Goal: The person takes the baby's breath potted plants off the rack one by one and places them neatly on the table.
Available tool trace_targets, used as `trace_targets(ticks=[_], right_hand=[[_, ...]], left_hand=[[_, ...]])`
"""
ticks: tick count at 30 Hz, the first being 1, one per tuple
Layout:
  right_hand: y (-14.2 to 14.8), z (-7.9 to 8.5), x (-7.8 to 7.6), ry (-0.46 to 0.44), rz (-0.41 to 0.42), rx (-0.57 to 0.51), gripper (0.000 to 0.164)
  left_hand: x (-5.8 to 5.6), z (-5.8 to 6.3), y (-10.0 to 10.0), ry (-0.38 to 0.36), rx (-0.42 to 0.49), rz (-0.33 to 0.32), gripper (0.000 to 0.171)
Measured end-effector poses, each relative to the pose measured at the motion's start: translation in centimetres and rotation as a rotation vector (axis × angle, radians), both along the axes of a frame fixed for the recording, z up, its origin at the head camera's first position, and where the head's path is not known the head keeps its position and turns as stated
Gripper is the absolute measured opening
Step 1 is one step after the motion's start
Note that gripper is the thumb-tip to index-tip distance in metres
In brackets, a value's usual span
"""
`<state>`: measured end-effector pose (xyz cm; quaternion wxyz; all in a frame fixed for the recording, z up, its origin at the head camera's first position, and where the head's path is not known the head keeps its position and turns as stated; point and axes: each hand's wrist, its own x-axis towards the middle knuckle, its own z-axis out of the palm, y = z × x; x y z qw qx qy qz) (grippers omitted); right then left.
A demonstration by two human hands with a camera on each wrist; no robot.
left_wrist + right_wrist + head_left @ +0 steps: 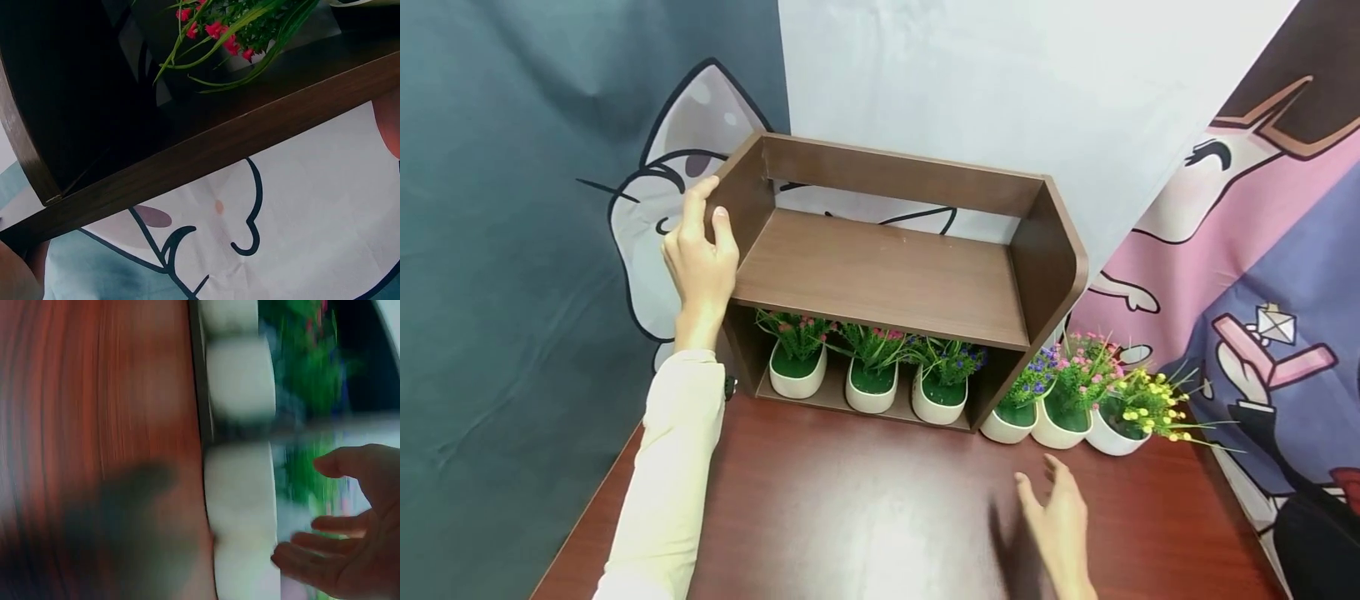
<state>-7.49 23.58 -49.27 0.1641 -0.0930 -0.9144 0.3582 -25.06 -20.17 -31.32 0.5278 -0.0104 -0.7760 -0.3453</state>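
A brown wooden shelf [880,267] stands on the table, with an upper board and a lower compartment. My left hand [700,258] holds its left side panel at the front edge, the thumb on the inner side; in the left wrist view only a bit of this hand [19,275] shows at the lower left corner. My right hand [1058,521] is over the table at the right with nothing in it, fingers apart. It is nearest to three potted flowers beside the shelf: blue [1011,425], pink [1063,425] and yellow [1116,435]. The right wrist view is blurred.
Inside the lower compartment three white pots [871,392] with artificial flowers stand in a row. The reddish-brown table [850,500] spreads out in front. Cartoon-printed cloth [550,250] hangs behind and at both sides, close to the shelf's left end.
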Motion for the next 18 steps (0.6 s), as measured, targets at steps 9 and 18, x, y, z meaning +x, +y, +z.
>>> trace_targets(ticks=[9, 18], right_hand=[[-9.5, -2.8, -2.4, 0.151, 0.158, -0.228, 0.078], [-11.8, -4.4, -7.5, 0.174, -0.003, -0.259, 0.094]], left_hand=[[0.1, 0.0, 0.0, -0.004, -0.010, -0.001, 0.033], [0.0, 0.1, 0.0, 0.010, -0.011, 0.015, 0.033]])
